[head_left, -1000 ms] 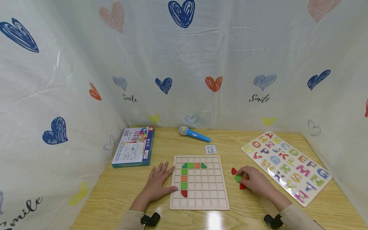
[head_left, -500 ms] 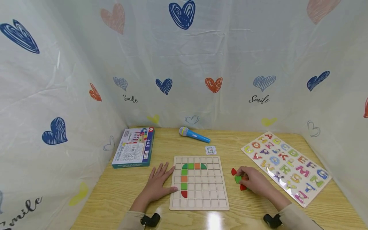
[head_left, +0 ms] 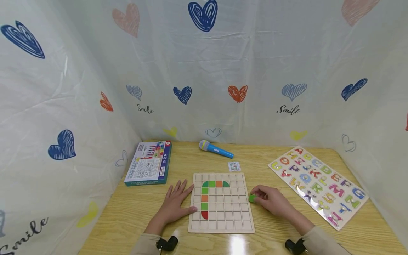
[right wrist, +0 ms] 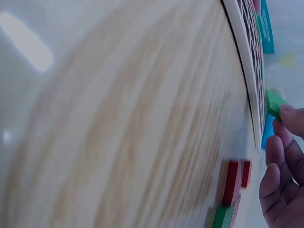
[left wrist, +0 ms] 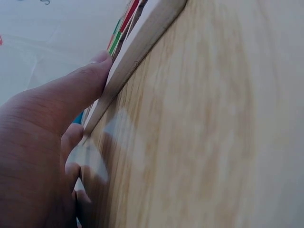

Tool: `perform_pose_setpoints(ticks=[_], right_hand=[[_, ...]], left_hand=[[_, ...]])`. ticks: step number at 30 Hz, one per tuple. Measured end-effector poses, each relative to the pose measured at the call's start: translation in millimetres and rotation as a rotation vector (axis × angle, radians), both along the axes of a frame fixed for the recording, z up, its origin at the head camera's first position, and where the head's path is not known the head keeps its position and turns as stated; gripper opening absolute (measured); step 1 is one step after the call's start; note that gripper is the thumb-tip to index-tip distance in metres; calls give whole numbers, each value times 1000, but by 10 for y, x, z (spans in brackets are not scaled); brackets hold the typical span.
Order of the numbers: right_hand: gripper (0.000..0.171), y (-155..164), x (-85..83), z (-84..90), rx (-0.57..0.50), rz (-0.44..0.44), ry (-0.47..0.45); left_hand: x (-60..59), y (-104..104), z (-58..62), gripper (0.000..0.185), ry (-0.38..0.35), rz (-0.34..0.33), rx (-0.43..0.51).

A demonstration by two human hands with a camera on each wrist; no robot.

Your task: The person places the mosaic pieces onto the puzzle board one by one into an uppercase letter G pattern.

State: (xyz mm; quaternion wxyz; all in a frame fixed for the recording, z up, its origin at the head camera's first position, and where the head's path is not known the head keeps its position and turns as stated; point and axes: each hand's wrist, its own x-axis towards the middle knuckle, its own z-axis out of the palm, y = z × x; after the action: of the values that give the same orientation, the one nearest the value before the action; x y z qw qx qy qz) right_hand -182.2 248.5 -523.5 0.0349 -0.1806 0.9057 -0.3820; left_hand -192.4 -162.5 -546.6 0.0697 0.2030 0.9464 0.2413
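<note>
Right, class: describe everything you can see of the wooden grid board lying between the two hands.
The grid board is a pale, wood-looking square tray divided into small square cells. It lies flat on the table. Eight coloured pieces sit in it: green, green, orange and green along an upper row, then green, orange, green and a red rounded piece down the left column. The left hand rests flat against its left edge; the right hand holds a green piece just off its right edge.
</note>
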Motion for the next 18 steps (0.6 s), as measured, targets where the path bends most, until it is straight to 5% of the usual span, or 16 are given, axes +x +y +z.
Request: perform_pose_setpoints(ticks=[18], right_hand=[[7,-851,113,-40,-95,212,-76]], left_hand=[[-1,4,4,89,-5,5,3]])
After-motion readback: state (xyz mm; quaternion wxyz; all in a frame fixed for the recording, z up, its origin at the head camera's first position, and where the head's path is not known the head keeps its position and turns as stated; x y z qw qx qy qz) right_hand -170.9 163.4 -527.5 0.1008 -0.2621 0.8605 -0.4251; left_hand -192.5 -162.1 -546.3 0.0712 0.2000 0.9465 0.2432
